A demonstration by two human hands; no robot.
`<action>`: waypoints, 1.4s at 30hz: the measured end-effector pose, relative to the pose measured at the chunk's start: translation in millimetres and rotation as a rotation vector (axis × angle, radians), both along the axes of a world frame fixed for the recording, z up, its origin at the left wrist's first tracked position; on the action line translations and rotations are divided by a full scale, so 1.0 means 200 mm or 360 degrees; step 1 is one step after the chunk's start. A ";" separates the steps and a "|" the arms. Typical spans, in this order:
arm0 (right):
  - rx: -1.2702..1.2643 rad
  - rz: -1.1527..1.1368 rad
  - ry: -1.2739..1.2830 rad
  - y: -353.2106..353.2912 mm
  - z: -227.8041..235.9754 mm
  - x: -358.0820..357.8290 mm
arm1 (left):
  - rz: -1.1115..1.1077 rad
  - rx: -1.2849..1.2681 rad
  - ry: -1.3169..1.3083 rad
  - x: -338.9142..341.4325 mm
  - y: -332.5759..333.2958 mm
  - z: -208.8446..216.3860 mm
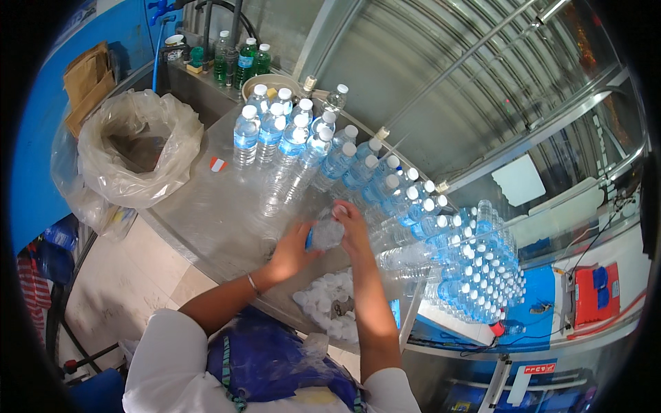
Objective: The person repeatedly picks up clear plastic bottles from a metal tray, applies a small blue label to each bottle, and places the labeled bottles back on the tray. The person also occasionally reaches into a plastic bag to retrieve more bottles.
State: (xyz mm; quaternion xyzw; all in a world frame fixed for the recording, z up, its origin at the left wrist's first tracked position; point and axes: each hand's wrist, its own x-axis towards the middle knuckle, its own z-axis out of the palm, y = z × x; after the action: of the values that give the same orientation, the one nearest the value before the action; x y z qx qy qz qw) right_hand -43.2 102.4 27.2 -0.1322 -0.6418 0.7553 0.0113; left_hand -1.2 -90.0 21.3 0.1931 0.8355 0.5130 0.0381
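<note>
A clear plastic water bottle (328, 235) with a blue label is tilted between my hands over the metal counter. My right hand (354, 227) grips it at its white-capped neck end, thumb and fingers pinched there. On the other side, my left hand (290, 249) is curved against the bottle's body beside the label, its fingers partly hidden. Just below my hands lies a heap of white bottle caps (320, 303). Ahead, capped water bottles (296, 138) with blue labels stand in close rows along the back of the counter (206, 206).
A large clear plastic bag (138, 196) stands open at the left, beside a sink (206, 103). Green bottles (246, 60) and a round basin (272, 84) sit at the back. More packed bottles (475, 282) fill the right side. A small red-and-white piece (218, 164) lies on the counter.
</note>
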 end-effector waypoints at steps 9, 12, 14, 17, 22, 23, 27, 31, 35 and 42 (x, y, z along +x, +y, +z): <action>-0.0320 0.0040 -0.0403 -0.03 -0.04 -0.13 | 0.0592 0.0040 0.0222 -0.11 -0.38 0.14; -0.0446 0.0119 -0.0402 -0.04 0.06 -0.13 | 0.0426 0.0076 0.0131 -0.31 -0.43 0.12; -0.0608 0.0129 -0.0376 -0.03 0.11 -0.12 | 0.0342 -0.0034 0.0013 -0.35 -0.41 0.07; -0.0678 0.0130 -0.0368 0.02 0.18 -0.04 | 0.0252 0.0022 0.0221 -0.32 -0.31 0.01; 0.1500 0.0096 0.0352 0.03 0.30 0.20 | 0.0200 -0.0018 0.0280 -0.31 -0.13 -0.03; 0.1556 -0.0083 0.0650 0.00 0.32 0.26 | 0.0154 -0.0045 0.0253 -0.33 -0.10 -0.03; 0.1823 0.0083 0.1088 -0.14 0.38 0.40 | -0.0003 0.0018 0.0293 -0.37 0.00 -0.06; 0.1913 0.0136 0.1232 -0.27 0.33 0.37 | 0.0000 0.0068 0.0252 -0.38 0.06 -0.07; 0.1904 0.0111 0.1217 -0.28 0.30 0.38 | -0.0070 0.0142 0.0217 -0.36 -0.04 -0.06; 0.1455 -0.0365 0.0868 -0.17 0.35 0.08 | -0.0511 0.0338 0.0019 -0.16 -0.15 0.00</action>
State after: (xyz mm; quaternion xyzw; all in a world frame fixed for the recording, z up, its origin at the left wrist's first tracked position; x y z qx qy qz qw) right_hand -27.6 69.1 98.2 0.0179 -0.8601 0.4000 0.3160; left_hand -32.8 -120.7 20.6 0.3298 0.7354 0.5844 0.0939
